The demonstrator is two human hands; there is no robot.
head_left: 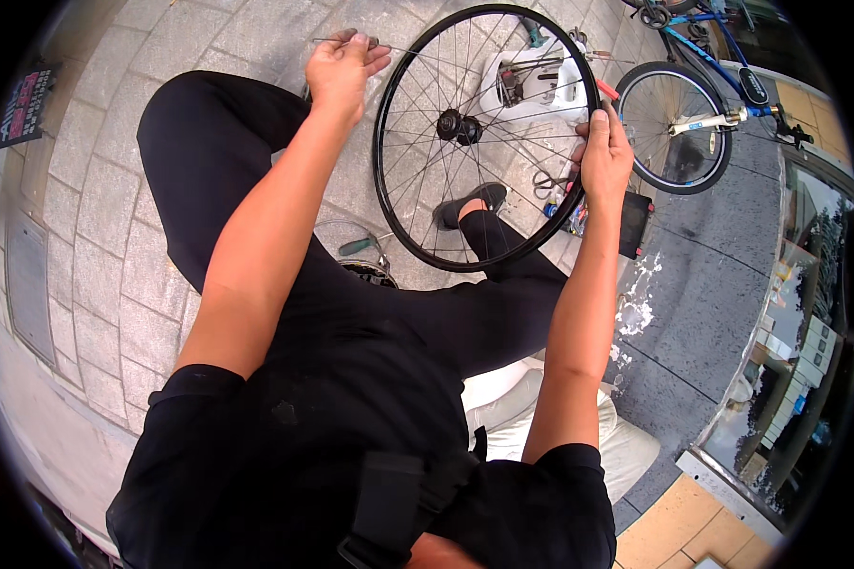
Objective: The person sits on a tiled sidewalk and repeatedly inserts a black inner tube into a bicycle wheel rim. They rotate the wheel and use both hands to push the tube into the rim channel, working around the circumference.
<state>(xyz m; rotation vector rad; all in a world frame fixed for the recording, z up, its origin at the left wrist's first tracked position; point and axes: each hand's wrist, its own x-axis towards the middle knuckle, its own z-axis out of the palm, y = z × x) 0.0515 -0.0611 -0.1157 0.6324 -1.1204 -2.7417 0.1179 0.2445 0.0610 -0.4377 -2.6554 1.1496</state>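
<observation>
A black bicycle wheel rim (381, 175) without a tyre stands in front of me, its thin spokes running to a black hub (459, 127). My right hand (604, 156) is closed on the rim's right side, thumb on the near face. A small red piece (607, 89) shows just above those fingers; whether I hold it is unclear. My left hand (342, 76) is raised left of the wheel, fingers pinched on a thin metal spoke (400, 48) that points toward the rim. The spoke's far end is hard to make out against the rim.
Behind the wheel lies a white plastic bag (565, 90) with metal parts. Scissors (547, 184) and a dark toolbox (638, 226) lie to the right. A blue bicycle (697, 47) rests at the far right. A green-handled tool (356, 247) is by my legs.
</observation>
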